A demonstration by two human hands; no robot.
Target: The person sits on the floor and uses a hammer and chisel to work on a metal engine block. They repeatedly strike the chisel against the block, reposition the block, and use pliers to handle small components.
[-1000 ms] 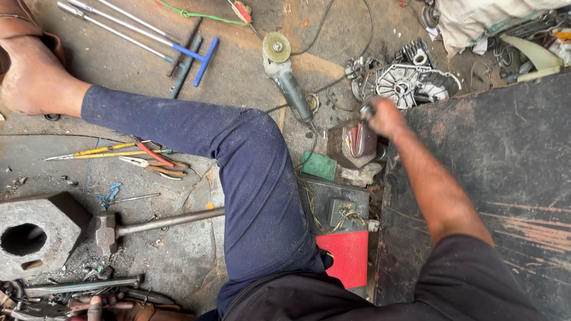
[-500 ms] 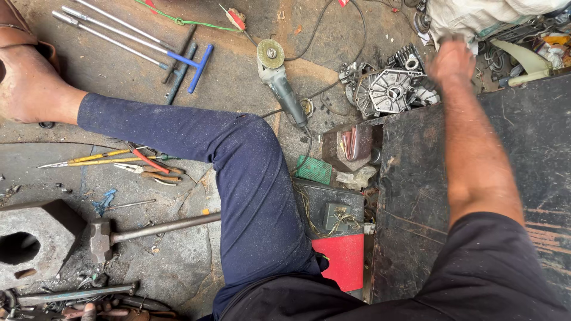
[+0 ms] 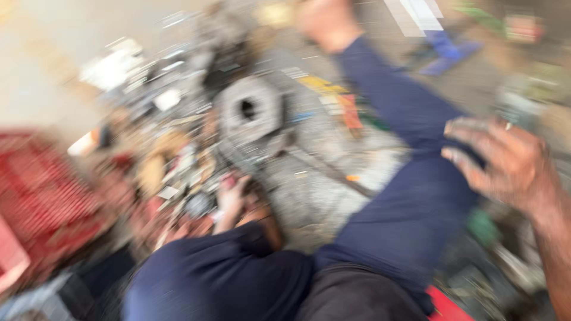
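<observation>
Everything's smeared with motion blur here, so take the details loosely. Nearest the camera are the person's dark blue trouser legs (image 3: 410, 214), one knee bent and stretched out across the floor, which fits someone sitting low among the work. The right hand (image 3: 505, 163) hangs in the air just above that knee, fingers loosely curled and half open, and I can't see anything in its grip. It's well apart from the parts on the floor, so it isn't resting on anything.

The left hand (image 3: 232, 196) is lower down by the other knee, right at the edge of a heap of small metal bits (image 3: 172, 178). Whether it's holding something I honestly can't tell, too blurry. Just beyond it sits a heavy grey metal block with a round hole (image 3: 250, 113), flat on the concrete floor (image 3: 333, 172). A red crate (image 3: 41, 196) is off to the left, and a bare foot (image 3: 327, 24) shows at the far end of the leg.
</observation>
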